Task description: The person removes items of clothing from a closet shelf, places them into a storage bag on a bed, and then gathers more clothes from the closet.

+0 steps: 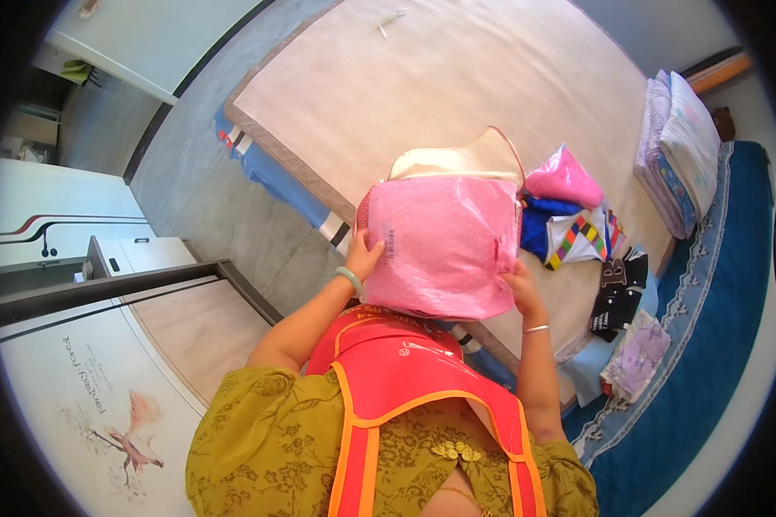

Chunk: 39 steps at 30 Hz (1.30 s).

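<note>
A squarish pink plastic package (444,246) with a shiny surface is between my two hands at the near edge of the bed. My left hand (364,256) grips its left side, with the thumb on the front. At the lower right corner, my right hand (523,289) has its fingers closed on the package's edge. Behind the package rises a cream flap with dark piping (457,160), and a strip of red dotted fabric (363,209) shows at the left. How these join the package is hidden. The fingers behind the package are out of sight.
Right of the package lie a smaller pink plastic bag (566,178), blue and multicoloured cloth (575,237), black lettered items (616,297) and a lilac patterned bundle (636,355). Folded quilts (677,151) stand at the bed's right side. A small white object (391,23) lies far back.
</note>
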Each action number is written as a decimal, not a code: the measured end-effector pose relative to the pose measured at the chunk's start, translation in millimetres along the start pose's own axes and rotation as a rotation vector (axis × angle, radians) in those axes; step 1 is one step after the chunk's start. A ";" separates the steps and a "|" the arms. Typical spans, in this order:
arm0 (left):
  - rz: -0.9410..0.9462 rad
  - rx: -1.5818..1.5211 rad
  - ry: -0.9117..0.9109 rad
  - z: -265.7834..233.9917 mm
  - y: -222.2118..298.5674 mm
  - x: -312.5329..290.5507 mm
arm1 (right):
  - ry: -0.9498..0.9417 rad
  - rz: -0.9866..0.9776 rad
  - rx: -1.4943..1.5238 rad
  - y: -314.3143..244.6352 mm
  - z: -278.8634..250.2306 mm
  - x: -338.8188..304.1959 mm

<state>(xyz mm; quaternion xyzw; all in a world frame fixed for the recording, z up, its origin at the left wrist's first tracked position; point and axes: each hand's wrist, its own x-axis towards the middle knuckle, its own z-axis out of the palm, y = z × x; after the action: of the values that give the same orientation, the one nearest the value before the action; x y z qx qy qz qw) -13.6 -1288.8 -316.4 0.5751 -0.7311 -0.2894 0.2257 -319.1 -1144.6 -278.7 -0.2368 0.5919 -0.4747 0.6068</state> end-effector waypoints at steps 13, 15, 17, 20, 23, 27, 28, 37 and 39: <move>-0.341 -0.804 -0.418 35.6 -7.3 -13.9 | 0.019 -0.354 -0.968 -35.8 138.4 52.6; -0.317 -0.598 -0.180 15.0 35.1 -14.8 | 0.015 -0.276 -1.097 -53.2 170.3 60.8; -0.250 -0.532 -0.161 18.6 45.1 -21.5 | 0.003 -0.199 -1.233 -60.5 186.4 68.3; 0.092 -0.438 -0.137 31.9 53.7 -24.2 | -0.001 -0.106 -1.393 -61.3 193.4 82.0; -0.078 -0.530 -0.096 34.0 71.7 -42.0 | -0.008 0.024 -1.520 -56.1 191.5 98.9; -0.284 -0.457 -0.363 20.3 56.8 -35.7 | -0.023 0.003 -1.566 -28.8 174.1 115.5; -0.045 -0.456 -0.200 33.9 24.1 -36.4 | -0.032 0.002 -1.533 -29.2 176.1 113.4; -0.380 -0.071 -0.315 55.5 -17.2 27.6 | 0.013 -0.021 -1.469 -21.5 185.4 112.8; -0.253 -0.008 -0.287 42.4 -18.8 30.7 | 0.015 -0.019 -1.433 -21.3 186.6 116.8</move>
<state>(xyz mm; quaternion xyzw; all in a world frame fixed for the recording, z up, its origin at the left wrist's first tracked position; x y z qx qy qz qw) -35.6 -1314.9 -360.3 0.6142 -0.6767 -0.3973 0.0832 -167.0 -1305.2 -283.3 -0.5789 0.7603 0.0238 0.2936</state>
